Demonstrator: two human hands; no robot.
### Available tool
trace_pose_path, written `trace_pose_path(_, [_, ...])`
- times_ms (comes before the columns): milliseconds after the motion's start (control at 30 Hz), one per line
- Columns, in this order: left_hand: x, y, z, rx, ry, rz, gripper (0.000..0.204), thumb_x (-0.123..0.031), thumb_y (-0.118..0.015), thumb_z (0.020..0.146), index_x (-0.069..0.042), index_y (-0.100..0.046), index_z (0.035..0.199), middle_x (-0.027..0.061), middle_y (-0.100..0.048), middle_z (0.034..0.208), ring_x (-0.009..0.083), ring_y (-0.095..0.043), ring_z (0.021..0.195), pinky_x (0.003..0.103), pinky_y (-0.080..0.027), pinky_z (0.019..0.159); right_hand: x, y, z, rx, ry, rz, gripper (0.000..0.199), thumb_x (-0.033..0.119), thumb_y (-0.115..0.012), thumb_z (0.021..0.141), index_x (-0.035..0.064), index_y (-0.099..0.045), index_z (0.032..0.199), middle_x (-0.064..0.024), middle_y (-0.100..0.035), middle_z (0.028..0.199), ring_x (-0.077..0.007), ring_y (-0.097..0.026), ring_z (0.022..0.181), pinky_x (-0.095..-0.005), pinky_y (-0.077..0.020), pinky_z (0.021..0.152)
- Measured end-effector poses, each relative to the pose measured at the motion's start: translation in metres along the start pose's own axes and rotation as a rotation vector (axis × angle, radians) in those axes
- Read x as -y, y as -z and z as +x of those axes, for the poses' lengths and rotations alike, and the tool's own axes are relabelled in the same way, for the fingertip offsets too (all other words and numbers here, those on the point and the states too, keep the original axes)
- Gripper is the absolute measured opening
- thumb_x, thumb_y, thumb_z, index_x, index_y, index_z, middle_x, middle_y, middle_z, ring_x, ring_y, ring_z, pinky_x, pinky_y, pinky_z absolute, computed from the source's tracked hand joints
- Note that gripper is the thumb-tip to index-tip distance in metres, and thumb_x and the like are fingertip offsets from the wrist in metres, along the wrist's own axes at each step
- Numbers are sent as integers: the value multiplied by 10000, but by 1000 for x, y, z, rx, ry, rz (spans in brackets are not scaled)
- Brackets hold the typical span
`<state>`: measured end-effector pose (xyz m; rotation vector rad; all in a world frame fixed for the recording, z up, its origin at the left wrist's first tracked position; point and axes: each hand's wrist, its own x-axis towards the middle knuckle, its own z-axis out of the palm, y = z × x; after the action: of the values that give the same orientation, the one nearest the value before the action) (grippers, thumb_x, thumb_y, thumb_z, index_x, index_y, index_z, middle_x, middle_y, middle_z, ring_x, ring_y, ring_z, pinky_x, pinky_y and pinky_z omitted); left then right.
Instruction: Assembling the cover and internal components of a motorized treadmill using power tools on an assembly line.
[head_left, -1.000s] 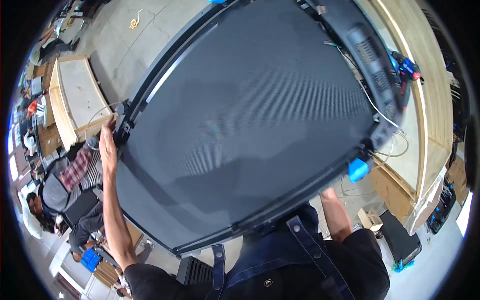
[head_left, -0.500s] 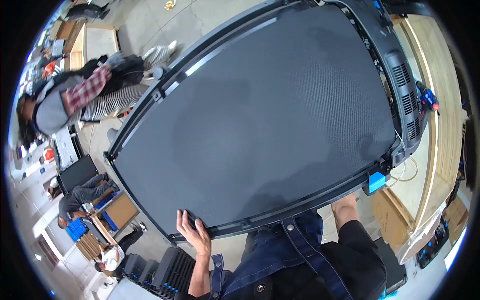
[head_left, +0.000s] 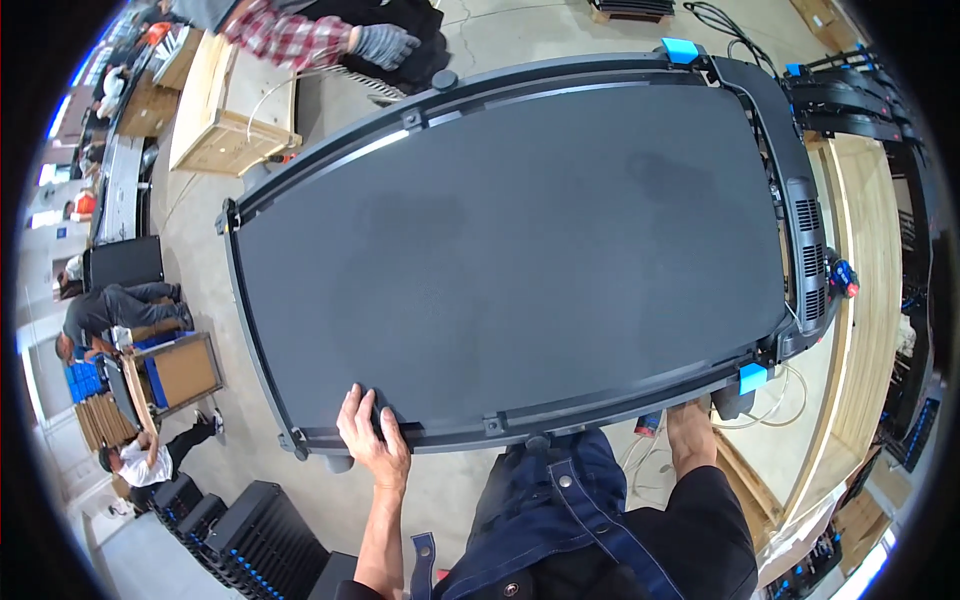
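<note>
Floor: bare grey concrete floor [head_left: 200, 300] of a workshop, with wooden crates and other people working at the far left.
Treadmill: a large treadmill deck [head_left: 520, 250] lies flat in front of me, just above that floor, its dark belt facing up.
Axis: its long axis runs left to right across my view; the vented motor hood [head_left: 800, 230] end points to my right, the bare end to my left.
Left hand: my left hand [head_left: 372, 440] lies on the near side rail toward the left end, fingers spread over the edge, grip pressed on rather than wrapped.
Right hand: my right hand [head_left: 690, 425] reaches under the near rail by the blue corner cap [head_left: 752, 378]; the fingers are hidden, so I cannot tell the grip.
Co-worker: a gloved hand [head_left: 385, 45] hovers beyond the far rail.
Risk: I judge the heavy hood end could dip and twist the deck out of my flat left hold.
</note>
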<state>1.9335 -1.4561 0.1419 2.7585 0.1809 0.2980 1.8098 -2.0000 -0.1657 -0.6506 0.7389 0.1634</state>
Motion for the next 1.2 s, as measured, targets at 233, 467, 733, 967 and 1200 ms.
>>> trace_pose_path(233, [4,3,-2,-44,2,-17,299,-145,-628,918,-32,-654,1193,160,-598,1349,359,-533,1251,474,-392,1070,3,-24,18,1,124,-247,320,300,-544,1009,37,-642,1161,-140,-668,1083,-264,-650,952,-409,-548,826])
trace_pose_path(467, [5,13,-13,-61,10,-1,296,-166,-624,939,-54,-645,1212,135,-590,1352,346,-523,1260,463,-395,1069,19,-52,40,-35,295,-438,297,281,-551,1007,35,-649,1143,-137,-676,1055,-256,-657,927,-399,-556,797])
trace_pose_path(733, [9,15,-19,-96,12,20,295,-170,-634,944,-85,-647,1226,121,-586,1361,327,-517,1271,449,-391,1079,23,-170,-38,-176,-63,-1015,154,159,-592,986,29,-674,983,-67,-666,798,-169,-620,645,-303,-492,533])
trace_pose_path(967, [2,12,-7,-147,-29,-19,290,-210,-624,955,-107,-652,1225,99,-596,1343,315,-514,1273,454,-398,1069,68,-327,-233,282,-39,-718,254,201,-655,979,-12,-694,1110,-22,-612,665,-62,-499,489,-194,-379,454])
trace_pose_path(1200, [9,18,-18,-170,-77,-49,260,-204,-601,957,-89,-665,1182,105,-616,1304,322,-528,1244,463,-406,1057,96,-357,-236,217,579,-598,635,162,-611,1001,62,-294,1541,-183,-664,1205,-170,-704,753,-242,-550,574])
